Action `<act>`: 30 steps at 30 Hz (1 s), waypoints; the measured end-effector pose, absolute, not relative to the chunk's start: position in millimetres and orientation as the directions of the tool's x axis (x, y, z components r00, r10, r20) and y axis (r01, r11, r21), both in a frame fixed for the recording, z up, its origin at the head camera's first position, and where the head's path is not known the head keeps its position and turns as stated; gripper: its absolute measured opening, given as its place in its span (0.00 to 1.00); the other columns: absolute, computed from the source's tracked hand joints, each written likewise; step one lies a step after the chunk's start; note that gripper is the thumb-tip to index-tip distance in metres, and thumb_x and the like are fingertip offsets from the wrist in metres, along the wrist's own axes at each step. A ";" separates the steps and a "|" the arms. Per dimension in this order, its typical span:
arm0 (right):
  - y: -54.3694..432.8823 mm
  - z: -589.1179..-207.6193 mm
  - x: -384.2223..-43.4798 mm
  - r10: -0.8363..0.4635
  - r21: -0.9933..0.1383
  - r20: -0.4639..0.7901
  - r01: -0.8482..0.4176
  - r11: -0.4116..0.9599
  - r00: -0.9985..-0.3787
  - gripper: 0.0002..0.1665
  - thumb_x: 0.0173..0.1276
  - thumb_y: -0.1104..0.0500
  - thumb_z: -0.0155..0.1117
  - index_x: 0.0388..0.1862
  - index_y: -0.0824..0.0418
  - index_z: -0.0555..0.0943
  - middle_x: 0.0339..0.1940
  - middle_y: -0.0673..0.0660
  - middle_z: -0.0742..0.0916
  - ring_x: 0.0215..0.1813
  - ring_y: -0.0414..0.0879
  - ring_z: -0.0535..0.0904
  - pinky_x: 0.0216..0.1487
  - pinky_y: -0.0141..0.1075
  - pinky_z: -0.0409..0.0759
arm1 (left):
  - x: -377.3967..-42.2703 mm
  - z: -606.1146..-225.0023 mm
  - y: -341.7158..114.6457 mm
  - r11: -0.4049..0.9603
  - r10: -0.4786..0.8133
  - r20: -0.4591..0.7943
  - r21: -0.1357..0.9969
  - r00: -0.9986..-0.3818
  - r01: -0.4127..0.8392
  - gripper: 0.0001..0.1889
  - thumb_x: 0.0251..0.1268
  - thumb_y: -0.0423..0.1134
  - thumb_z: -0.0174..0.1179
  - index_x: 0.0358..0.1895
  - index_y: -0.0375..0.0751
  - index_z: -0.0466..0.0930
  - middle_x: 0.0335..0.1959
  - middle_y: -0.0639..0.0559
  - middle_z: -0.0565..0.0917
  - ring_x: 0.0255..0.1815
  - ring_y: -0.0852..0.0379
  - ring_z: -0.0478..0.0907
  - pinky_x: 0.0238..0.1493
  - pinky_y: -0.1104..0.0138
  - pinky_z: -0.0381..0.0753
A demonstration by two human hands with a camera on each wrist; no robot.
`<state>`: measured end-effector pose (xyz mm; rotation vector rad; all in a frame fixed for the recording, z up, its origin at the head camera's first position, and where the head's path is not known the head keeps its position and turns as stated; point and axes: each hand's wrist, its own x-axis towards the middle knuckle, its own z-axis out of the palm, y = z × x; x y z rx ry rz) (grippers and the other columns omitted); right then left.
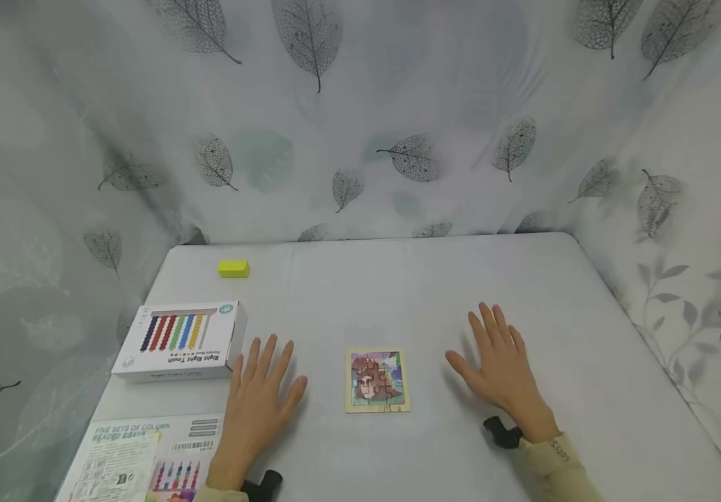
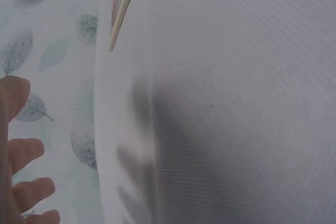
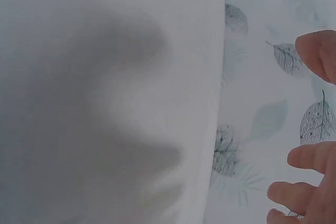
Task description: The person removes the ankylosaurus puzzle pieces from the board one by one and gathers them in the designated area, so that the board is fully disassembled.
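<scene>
A small wooden jigsaw puzzle (image 1: 377, 380) with a brown animal picture lies on the white table, its pieces set in the frame. To its left my left hand (image 1: 261, 397) hovers above the cloth, fingers spread and holding nothing. On the other side my right hand (image 1: 500, 366) is held palm down over the table, its fingers straight and apart. Both wrist views show shadows of the fingers on the cloth, with a corner of the puzzle frame (image 2: 122, 19) near the top.
A white bead-toy box (image 1: 181, 341) stands left of my left hand. Nearer me lies a second printed box (image 1: 147, 457), partly behind my left arm. A yellow block (image 1: 233, 269) sits at the back left. Leaf-patterned curtain (image 1: 360, 125) surrounds the table.
</scene>
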<state>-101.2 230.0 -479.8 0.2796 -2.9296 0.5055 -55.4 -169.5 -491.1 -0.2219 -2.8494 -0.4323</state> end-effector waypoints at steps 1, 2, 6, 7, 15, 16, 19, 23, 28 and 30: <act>228.1 -477.2 -104.2 -0.171 -0.309 0.175 -0.219 0.925 -0.970 0.51 0.68 0.35 0.59 0.78 0.66 0.60 0.82 0.67 0.60 0.84 0.64 0.48 0.76 0.64 0.52 | -57.3 -490.7 -168.9 0.943 0.114 0.265 0.275 -0.957 0.188 0.34 0.68 0.57 0.59 0.75 0.50 0.67 0.78 0.40 0.65 0.81 0.34 0.55 0.78 0.37 0.51; 225.8 -474.4 -106.8 -0.189 -0.302 0.167 -0.233 0.924 -0.968 0.51 0.68 0.35 0.59 0.78 0.66 0.61 0.81 0.67 0.61 0.84 0.65 0.48 0.76 0.64 0.53 | -58.9 -490.4 -168.1 0.942 0.118 0.258 0.277 -0.959 0.190 0.34 0.69 0.57 0.59 0.75 0.50 0.66 0.78 0.40 0.65 0.81 0.34 0.55 0.78 0.37 0.51; 211.3 -469.6 -114.8 -0.290 -0.260 0.134 -0.317 0.912 -0.947 0.49 0.69 0.37 0.61 0.76 0.66 0.63 0.79 0.68 0.67 0.82 0.68 0.53 0.75 0.65 0.59 | -61.1 -490.3 -163.8 0.940 0.133 0.206 0.283 -0.969 0.190 0.35 0.69 0.59 0.57 0.76 0.51 0.65 0.79 0.41 0.64 0.82 0.35 0.54 0.78 0.37 0.51; 206.3 -469.6 -116.3 -0.320 -0.248 0.133 -0.344 0.906 -0.938 0.48 0.69 0.37 0.61 0.76 0.66 0.64 0.78 0.69 0.68 0.81 0.69 0.55 0.74 0.65 0.61 | -60.9 -490.5 -162.4 0.941 0.139 0.197 0.278 -0.970 0.191 0.35 0.69 0.59 0.57 0.76 0.51 0.65 0.79 0.42 0.64 0.82 0.35 0.54 0.78 0.37 0.51; 165.0 -476.8 -129.4 -0.537 -0.158 0.152 -0.557 0.815 -0.830 0.43 0.68 0.37 0.63 0.72 0.63 0.71 0.71 0.65 0.76 0.76 0.67 0.66 0.71 0.60 0.70 | -58.7 -496.5 -143.0 0.939 0.195 0.179 0.248 -0.964 0.236 0.34 0.68 0.60 0.58 0.74 0.53 0.69 0.77 0.44 0.68 0.81 0.37 0.57 0.77 0.38 0.55; 160.5 -477.6 -131.3 -0.561 -0.150 0.150 -0.579 0.801 -0.814 0.42 0.68 0.37 0.63 0.72 0.62 0.71 0.71 0.65 0.77 0.76 0.66 0.67 0.70 0.60 0.71 | -58.6 -498.1 -139.4 0.937 0.209 0.173 0.245 -0.962 0.248 0.33 0.68 0.60 0.58 0.74 0.53 0.69 0.77 0.44 0.68 0.81 0.37 0.57 0.77 0.38 0.56; 148.2 -479.6 -136.9 -0.634 -0.135 0.154 -0.652 0.746 -0.758 0.37 0.69 0.39 0.63 0.69 0.58 0.74 0.69 0.63 0.78 0.75 0.65 0.69 0.69 0.59 0.73 | -57.7 -502.3 -128.7 0.925 0.271 0.153 0.231 -0.950 0.301 0.32 0.69 0.60 0.56 0.74 0.54 0.69 0.77 0.45 0.69 0.81 0.39 0.59 0.77 0.38 0.57; 136.9 -481.3 -143.9 -0.747 -0.113 0.147 -0.761 0.639 -0.649 0.27 0.71 0.41 0.62 0.65 0.51 0.79 0.68 0.62 0.79 0.73 0.64 0.70 0.69 0.58 0.74 | -53.2 -505.4 -116.2 0.888 0.387 0.114 0.221 -0.915 0.403 0.31 0.70 0.60 0.55 0.74 0.56 0.69 0.76 0.45 0.70 0.79 0.40 0.63 0.75 0.37 0.60; 128.7 -481.3 -155.0 -0.850 -0.016 0.044 -0.851 0.525 -0.526 0.23 0.74 0.41 0.59 0.64 0.43 0.80 0.68 0.56 0.78 0.74 0.58 0.70 0.71 0.52 0.73 | -48.0 -507.6 -106.6 0.855 0.466 0.084 0.215 -0.881 0.473 0.30 0.71 0.58 0.57 0.73 0.59 0.69 0.76 0.43 0.70 0.78 0.39 0.64 0.73 0.35 0.61; 126.5 -480.3 -160.9 -0.877 0.046 0.012 -0.876 0.480 -0.480 0.22 0.73 0.40 0.59 0.64 0.41 0.80 0.67 0.55 0.79 0.72 0.55 0.71 0.69 0.50 0.75 | -47.5 -508.1 -104.8 0.855 0.471 0.075 0.206 -0.879 0.475 0.29 0.71 0.58 0.56 0.73 0.61 0.69 0.77 0.43 0.69 0.79 0.39 0.63 0.73 0.34 0.60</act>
